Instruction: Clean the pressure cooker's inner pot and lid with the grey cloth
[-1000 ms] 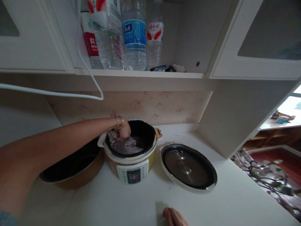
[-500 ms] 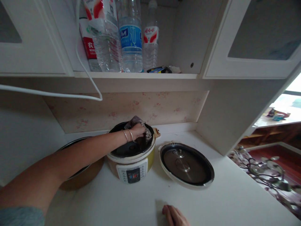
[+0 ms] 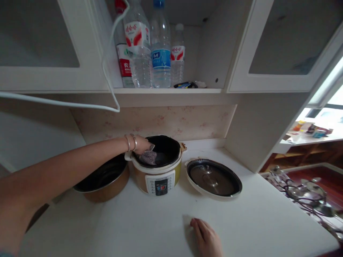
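My left hand, with two bangles on its wrist, grips a greyish-purple cloth. It presses the cloth against the left inner side of the rice cooker, whose dark inside is open to view. On the counter to the right lies the cooker's round lid, dark inner face up. Left of the cooker, partly under my forearm, stands a brown pot with a black inside. My right hand rests on the white counter near the front, fingers curled together, nothing seen in them.
Above, an open cabinet shelf holds several plastic bottles. A white cable hangs across the left side. At the right stands a white side panel, and beyond the counter edge is a chandelier-like metal fixture.
My left hand has moved the cloth from the cooker's back right to its left inner side. My right hand shows more fully on the counter. The view has shifted, showing more of the brown pot.
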`<state>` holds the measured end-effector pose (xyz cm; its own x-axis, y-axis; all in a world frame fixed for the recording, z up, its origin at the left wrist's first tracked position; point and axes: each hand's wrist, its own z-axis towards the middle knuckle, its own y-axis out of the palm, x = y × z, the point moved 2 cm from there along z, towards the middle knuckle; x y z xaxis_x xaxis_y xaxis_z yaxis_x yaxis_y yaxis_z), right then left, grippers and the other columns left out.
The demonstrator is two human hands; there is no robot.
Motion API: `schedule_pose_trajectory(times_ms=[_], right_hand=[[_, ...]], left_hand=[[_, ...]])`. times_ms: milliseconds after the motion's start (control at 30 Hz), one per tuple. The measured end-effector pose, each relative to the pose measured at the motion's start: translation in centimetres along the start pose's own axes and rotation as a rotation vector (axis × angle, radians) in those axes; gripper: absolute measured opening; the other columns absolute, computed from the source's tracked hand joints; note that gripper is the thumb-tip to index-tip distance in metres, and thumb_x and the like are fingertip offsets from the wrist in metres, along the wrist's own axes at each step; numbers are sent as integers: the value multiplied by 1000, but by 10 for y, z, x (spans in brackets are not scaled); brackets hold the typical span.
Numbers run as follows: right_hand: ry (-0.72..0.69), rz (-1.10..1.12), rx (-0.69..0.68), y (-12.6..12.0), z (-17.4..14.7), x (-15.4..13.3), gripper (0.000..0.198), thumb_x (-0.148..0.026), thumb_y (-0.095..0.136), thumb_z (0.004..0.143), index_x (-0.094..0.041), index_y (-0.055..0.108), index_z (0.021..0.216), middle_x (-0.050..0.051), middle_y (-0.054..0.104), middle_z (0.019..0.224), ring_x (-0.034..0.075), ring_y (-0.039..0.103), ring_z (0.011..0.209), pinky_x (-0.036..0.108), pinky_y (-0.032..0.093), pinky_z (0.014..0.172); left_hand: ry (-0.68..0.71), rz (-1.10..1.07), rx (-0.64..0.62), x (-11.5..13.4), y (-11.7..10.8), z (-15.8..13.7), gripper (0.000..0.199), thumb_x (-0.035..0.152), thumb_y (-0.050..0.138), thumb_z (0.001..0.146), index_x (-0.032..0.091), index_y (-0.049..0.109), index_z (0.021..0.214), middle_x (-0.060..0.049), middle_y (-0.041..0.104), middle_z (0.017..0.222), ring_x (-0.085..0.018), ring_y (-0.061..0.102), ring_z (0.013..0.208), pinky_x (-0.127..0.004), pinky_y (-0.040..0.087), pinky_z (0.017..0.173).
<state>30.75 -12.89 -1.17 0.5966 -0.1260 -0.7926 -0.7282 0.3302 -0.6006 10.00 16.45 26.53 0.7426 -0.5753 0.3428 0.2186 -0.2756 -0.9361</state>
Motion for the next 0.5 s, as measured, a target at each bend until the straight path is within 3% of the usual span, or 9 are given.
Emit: schedule_pose_trajectory(times_ms=[167,300,400,500], right_hand=[[44,71,38,-2,-5,0,59,-68,38,90,-23,73,80,7,76,86,24,69,84,31,52,80],[144,299,61,-4,-4,-7,59,-71,45,85,-20,73,79,6,74,79,22,66,75,30,52,70],[198,581,20,-2,-9,-30,54,-70,60,78,-18,73,89,9,74,91,21,65,77,30,53,68],[236,942,-60,2,-21,-58,52,-63,69,77,-26,68,114,11,68,123,25,67,99,38,56,80]], left_hand=[[-52,176,133,12,-22,-31,11,15,66,66,23,74,67,-10,75,78,-29,67,93,-30,45,83],[-49,174,320,34,-41,-56,26,22,55,79,23,75,96,-11,75,104,-30,65,105,-31,43,87],[24,-95,374,60,-50,-80,24,18,52,78,19,72,91,-7,75,98,-26,67,95,-28,46,80],[25,-505,284,85,-42,-102,19,12,54,69,16,67,82,-4,71,82,-23,66,79,-27,48,68]])
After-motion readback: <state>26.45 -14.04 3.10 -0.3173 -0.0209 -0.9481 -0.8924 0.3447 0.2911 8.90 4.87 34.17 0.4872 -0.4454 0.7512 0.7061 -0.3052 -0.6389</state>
